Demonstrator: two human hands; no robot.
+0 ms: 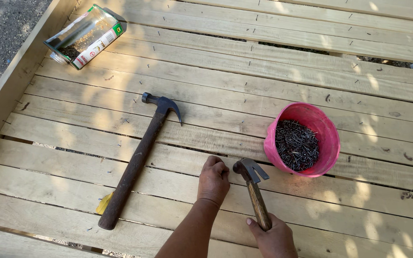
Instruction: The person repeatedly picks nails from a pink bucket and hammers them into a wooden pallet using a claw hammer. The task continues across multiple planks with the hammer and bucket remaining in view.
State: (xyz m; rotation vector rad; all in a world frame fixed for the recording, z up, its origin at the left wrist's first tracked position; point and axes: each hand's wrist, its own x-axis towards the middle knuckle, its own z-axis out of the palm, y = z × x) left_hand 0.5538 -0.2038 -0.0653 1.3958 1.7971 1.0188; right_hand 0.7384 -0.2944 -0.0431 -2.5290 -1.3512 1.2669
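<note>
Sunlit pale wooden planks [264, 62] fill the head view. Right hand [276, 239] grasps a small wooden-handled claw hammer [252, 184], its head just beside the clenched left hand [213, 180] pressed on a plank. Pink plastic bucket [328, 138] of dark nails [296, 145] stands near; a larger rusty hammer [137, 160] lies left.

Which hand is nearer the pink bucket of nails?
Right. The right hand grips a small hammer below-left of the pink bucket; the left hand sits farther left.
</note>
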